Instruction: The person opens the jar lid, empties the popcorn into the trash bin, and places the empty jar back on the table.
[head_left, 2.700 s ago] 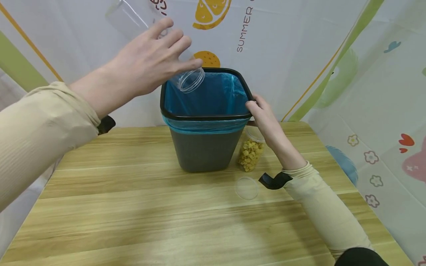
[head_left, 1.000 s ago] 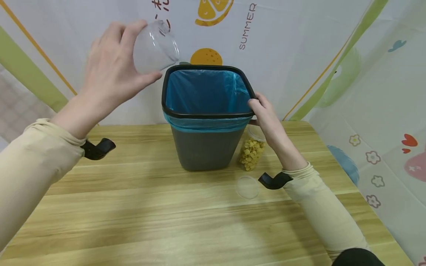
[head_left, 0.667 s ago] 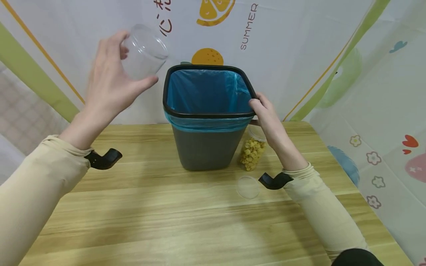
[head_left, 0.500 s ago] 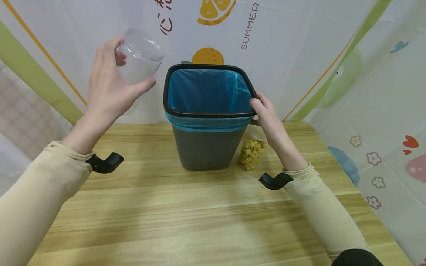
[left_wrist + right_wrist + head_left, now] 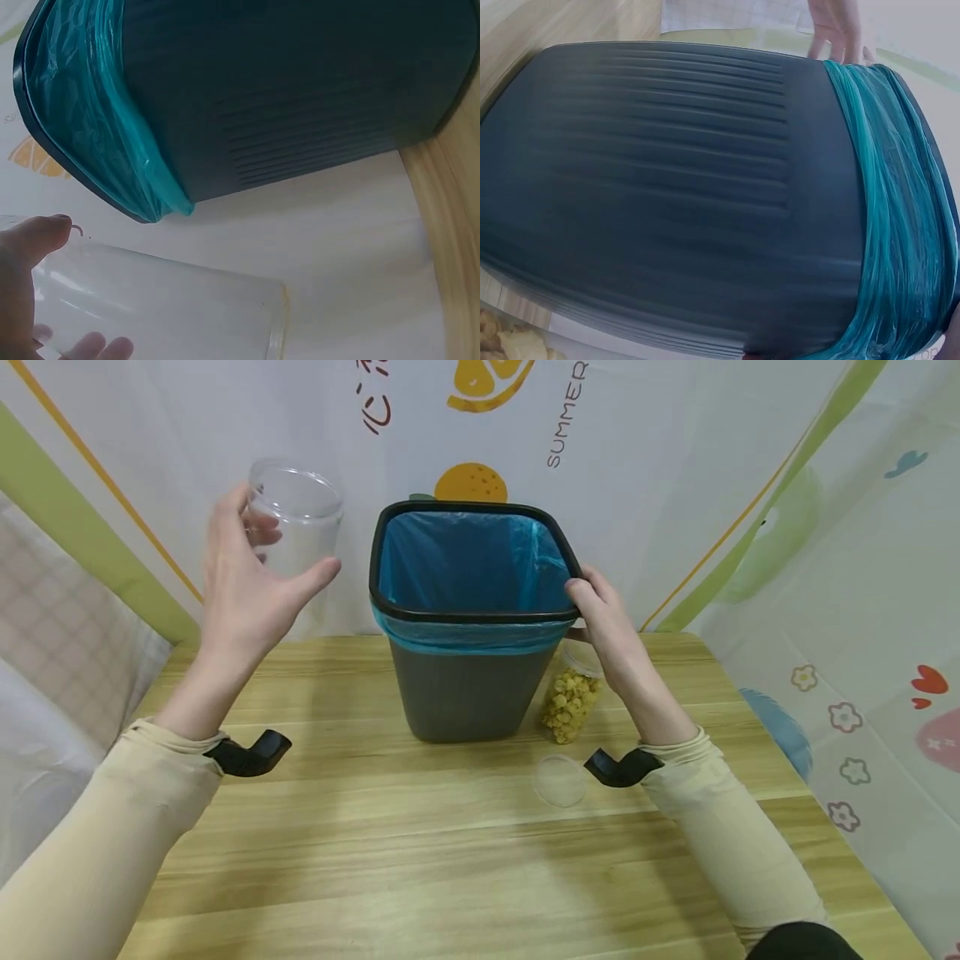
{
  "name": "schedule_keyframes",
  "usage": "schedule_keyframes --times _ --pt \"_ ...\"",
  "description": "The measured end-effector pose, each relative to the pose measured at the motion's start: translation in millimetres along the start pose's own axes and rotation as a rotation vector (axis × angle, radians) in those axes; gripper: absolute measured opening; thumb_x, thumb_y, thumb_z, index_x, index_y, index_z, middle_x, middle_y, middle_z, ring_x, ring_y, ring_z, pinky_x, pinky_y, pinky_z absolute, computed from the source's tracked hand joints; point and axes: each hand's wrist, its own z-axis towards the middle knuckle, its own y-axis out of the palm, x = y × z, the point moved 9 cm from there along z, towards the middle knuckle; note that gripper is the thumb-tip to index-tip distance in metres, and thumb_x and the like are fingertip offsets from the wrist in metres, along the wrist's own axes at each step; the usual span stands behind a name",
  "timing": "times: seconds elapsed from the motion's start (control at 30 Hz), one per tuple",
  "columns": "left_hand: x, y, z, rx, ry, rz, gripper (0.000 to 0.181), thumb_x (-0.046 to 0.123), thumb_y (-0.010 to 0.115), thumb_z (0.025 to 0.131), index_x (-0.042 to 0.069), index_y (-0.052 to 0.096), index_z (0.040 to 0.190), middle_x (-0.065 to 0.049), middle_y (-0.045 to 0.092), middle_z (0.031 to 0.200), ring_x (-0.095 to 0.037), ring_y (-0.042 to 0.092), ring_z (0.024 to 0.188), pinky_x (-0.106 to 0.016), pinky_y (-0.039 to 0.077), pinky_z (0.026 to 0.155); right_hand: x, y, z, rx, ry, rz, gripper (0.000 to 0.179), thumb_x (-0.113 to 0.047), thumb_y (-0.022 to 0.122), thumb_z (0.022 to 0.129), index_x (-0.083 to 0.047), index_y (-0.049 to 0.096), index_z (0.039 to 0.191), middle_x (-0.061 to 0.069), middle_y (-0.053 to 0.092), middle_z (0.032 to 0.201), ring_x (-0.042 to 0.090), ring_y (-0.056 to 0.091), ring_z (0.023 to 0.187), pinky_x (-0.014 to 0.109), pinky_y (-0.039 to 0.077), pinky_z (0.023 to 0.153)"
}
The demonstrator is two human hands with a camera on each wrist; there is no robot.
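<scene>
A clear plastic jar (image 5: 303,539) is in my left hand (image 5: 243,589), thumb on one side and fingers round the other. It is held in the air left of the bin, nearly upright, mouth up and without a lid; I see nothing inside it. In the left wrist view the jar's wall (image 5: 172,300) is see-through down to its base. My right hand (image 5: 609,627) grips the right side of the black rim of a grey trash bin (image 5: 465,693). A blue bag (image 5: 465,560) lines the bin and folds over its edge.
Right of the bin stands a lidded clear jar of popcorn (image 5: 572,703), partly behind my right wrist. A round clear lid (image 5: 559,781) lies flat in front of it. The wooden table (image 5: 375,860) ends at printed curtains (image 5: 637,460) behind and to the right.
The jar was tipped mouth-down over the bin; my left hand has moved it left, turned it mouth up and lowered it. My right hand stays on the bin's rim.
</scene>
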Motion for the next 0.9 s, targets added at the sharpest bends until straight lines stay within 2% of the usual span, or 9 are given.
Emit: schedule_keyframes --times 0.1,0.27,0.4,0.53,0.7,0.9 --pt "-5.8 3.1 -5.4 0.014 -0.013 -0.030 0.086 0.041 0.082 0.082 0.032 0.034 0.153 0.016 0.044 0.120 -0.018 0.055 0.124 -0.038 0.047 0.106 0.1 0.0 -0.8 -0.006 -0.004 -0.003 0.051 -0.040 0.040 0.103 -0.013 0.047 0.145 0.009 0.051 0.137 0.023 0.054 0.127 0.056 0.045 0.113" --pt "-17.1 7.4 -14.1 0.028 -0.052 -0.082 0.086 0.041 0.082 0.082 0.034 0.034 0.154 0.005 0.050 0.131 -0.019 0.056 0.125 -0.039 0.048 0.108 0.0 0.6 -2.5 -0.016 -0.008 -0.005 0.053 -0.044 0.040 0.104 -0.013 0.045 0.147 0.007 0.052 0.134 0.024 0.055 0.128 0.055 0.045 0.115" --pt "-27.2 12.1 -22.1 0.033 -0.081 -0.102 0.086 0.040 0.082 0.083 0.032 0.034 0.154 -0.002 0.052 0.136 -0.020 0.058 0.126 -0.039 0.049 0.107 -0.1 1.5 -2.8 -0.017 -0.009 -0.004 0.054 -0.044 0.040 0.104 -0.013 0.044 0.149 0.007 0.053 0.134 0.024 0.055 0.129 0.054 0.044 0.116" --pt "-37.3 17.5 -30.7 0.035 -0.106 -0.121 0.085 0.039 0.083 0.083 0.031 0.035 0.153 0.000 0.052 0.133 -0.019 0.059 0.125 -0.037 0.049 0.107 0.7 1.9 -2.1 -0.018 -0.007 -0.002 0.054 -0.044 0.039 0.104 -0.015 0.044 0.150 0.006 0.053 0.135 0.024 0.055 0.130 0.055 0.044 0.115" --pt "-49.3 26.0 -41.3 0.027 -0.125 -0.144 0.086 0.038 0.083 0.083 0.029 0.034 0.154 0.006 0.050 0.128 -0.019 0.058 0.126 -0.042 0.049 0.110 2.7 0.6 -0.6 -0.012 -0.013 0.007 0.053 -0.042 0.039 0.105 -0.015 0.045 0.149 0.009 0.053 0.138 0.026 0.054 0.132 0.057 0.044 0.115" --pt "-65.2 35.8 -52.9 0.016 -0.168 -0.181 0.088 0.034 0.083 0.084 0.027 0.033 0.155 0.001 0.049 0.131 -0.021 0.056 0.128 -0.047 0.048 0.113 4.5 0.3 0.1 0.003 -0.009 0.010 0.051 -0.041 0.039 0.105 -0.017 0.046 0.149 0.010 0.052 0.140 0.025 0.054 0.131 0.057 0.045 0.114"
